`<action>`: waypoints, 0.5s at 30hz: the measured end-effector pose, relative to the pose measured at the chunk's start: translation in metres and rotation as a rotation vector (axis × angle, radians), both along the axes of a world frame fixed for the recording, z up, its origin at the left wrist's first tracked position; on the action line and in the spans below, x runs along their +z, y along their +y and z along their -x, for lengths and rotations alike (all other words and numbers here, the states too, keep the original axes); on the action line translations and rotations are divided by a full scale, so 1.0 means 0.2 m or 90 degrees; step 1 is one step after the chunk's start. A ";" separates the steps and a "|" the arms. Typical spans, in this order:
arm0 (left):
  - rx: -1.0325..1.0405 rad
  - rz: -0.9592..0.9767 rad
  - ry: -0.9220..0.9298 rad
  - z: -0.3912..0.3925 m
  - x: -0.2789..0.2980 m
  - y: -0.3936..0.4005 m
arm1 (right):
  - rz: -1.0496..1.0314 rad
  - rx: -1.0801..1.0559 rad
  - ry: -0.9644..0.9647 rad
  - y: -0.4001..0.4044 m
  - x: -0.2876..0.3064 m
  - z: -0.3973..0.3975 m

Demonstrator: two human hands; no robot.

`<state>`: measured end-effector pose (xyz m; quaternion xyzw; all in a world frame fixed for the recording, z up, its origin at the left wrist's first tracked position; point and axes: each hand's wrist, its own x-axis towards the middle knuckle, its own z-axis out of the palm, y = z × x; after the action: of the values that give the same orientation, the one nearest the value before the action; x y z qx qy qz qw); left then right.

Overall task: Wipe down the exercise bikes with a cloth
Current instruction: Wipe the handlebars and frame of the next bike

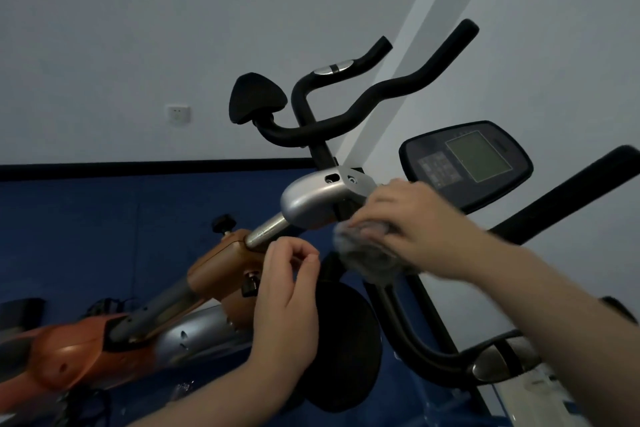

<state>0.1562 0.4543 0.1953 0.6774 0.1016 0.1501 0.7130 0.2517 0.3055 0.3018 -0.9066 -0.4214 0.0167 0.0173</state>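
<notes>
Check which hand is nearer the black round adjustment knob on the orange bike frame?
Left. The left hand sits just right of and slightly below the black round adjustment knob, empty fingers curled. The right hand, pressing the grey cloth near the silver bracket, is farther right.

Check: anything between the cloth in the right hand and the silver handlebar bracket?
Nothing visible. The right hand presses the grey cloth beside the silver bracket, at its lower right edge. The left hand sits lower, by the chrome post, clear of the path.
</notes>
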 end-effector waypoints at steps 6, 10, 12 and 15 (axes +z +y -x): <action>-0.006 0.012 0.009 0.01 0.01 0.01 | 0.018 0.070 -0.022 -0.07 -0.04 0.05; -0.005 -0.001 0.020 0.01 0.02 0.00 | 0.042 -0.050 -0.023 -0.20 0.10 -0.05; -0.003 0.004 0.023 0.01 0.02 0.00 | 0.028 -0.054 -0.056 -0.14 0.01 0.00; -0.023 0.006 0.023 0.00 0.03 0.01 | -0.033 -0.104 -0.045 -0.06 -0.11 0.12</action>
<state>0.1552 0.4562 0.2003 0.6781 0.1025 0.1244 0.7171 0.2273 0.2931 0.2807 -0.9373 -0.3463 -0.0275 0.0273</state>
